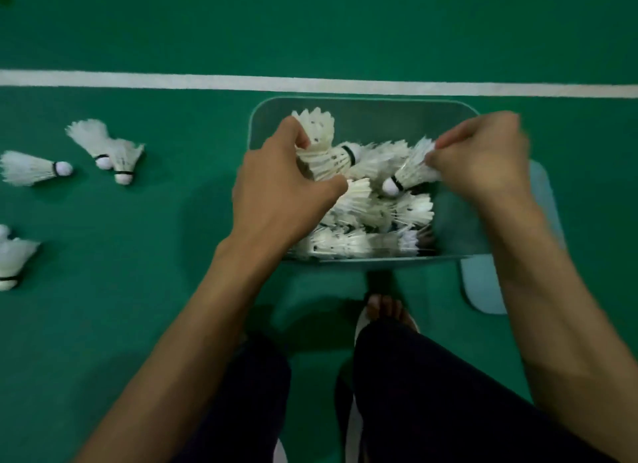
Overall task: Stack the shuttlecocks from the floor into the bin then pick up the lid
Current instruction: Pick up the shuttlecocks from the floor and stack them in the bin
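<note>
- Dark trousers (431, 393) and a bare foot (385, 310) in a sandal: nearest the camera, planted on the green floor (138, 238) just short of the bin.
- Left hand (283, 193): over the bin's left side, grip curled round a nested stack of shuttlecocks (321, 148), cork end pointing right.
- Right hand (483, 158) (motion-blurred): over the bin's right side, grip pinching the feather skirt of a single shuttlecock (411, 174), cork aimed down-left towards the stack.
- Bin (362, 100): translucent, rounded corners, standing on the floor between the foot and the white line. Holds a loose heap of shuttlecocks (373, 214), lying every way rather than nested.
- Lid (483, 290): pale blue, flat on the floor at the bin's right; whether its edge is tucked under the bin cannot be told.
- Loose shuttlecocks, floor, well left of the bin: one on its side (31, 168), an overlapping pair (107, 150), more at the frame edge (13, 255). Not yet gathered.
- White line (138, 81): court marking, beyond the bin.
- Condition of goods: white feather skirts, white corks, black band at each neck; feathers look frayed and light.
- Hazards, as judged: a skewed push of cork into skirt would bend or split feathers; too tight a grip would crush the stack; a slack pinch would drop the single one into the heap; the lid, if trapped, may drag the bin when lifted.
</note>
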Action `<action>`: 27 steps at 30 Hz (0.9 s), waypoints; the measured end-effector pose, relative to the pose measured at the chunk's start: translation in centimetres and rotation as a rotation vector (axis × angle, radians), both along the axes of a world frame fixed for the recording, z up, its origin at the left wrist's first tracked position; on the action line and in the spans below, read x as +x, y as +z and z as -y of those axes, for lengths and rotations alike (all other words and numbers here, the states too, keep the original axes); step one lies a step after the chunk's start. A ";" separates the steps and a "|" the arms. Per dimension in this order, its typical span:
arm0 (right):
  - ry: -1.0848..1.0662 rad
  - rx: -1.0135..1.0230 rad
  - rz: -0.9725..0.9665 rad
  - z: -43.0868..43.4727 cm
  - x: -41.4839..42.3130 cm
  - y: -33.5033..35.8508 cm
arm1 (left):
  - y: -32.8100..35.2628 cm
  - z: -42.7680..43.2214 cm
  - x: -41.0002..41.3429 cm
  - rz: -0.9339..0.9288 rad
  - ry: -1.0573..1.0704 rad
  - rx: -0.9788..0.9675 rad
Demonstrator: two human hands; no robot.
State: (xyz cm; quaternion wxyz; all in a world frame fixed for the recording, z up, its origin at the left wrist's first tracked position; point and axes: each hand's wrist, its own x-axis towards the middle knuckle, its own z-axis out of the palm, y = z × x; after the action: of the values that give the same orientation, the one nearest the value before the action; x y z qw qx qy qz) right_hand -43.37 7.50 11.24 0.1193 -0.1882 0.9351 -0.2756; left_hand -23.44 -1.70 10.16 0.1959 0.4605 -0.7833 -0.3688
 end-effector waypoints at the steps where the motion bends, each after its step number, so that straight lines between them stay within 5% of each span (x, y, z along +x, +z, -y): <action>1: -0.019 0.045 -0.012 -0.5 -0.1 -1.0 | -0.5 -0.3 -0.6 0.027 -0.010 0.019; 7: -0.100 0.062 -0.024 0.5 1.2 -3.9 | -2.0 -0.8 -2.0 0.087 0.040 0.012; 23: -0.329 -0.152 0.907 3.1 0.9 -7.9 | -3.8 -0.1 -2.4 0.057 0.004 0.041; 27: -0.332 -0.153 0.859 3.9 1.0 -8.6 | -3.8 -0.3 -2.4 0.026 -0.021 0.070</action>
State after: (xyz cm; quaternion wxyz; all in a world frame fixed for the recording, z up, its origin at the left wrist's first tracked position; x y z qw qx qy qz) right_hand -42.39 3.61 2.62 0.4358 0.0867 0.7955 -0.4121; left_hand -25.85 -1.36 6.34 0.1656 0.4635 -0.7772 -0.3921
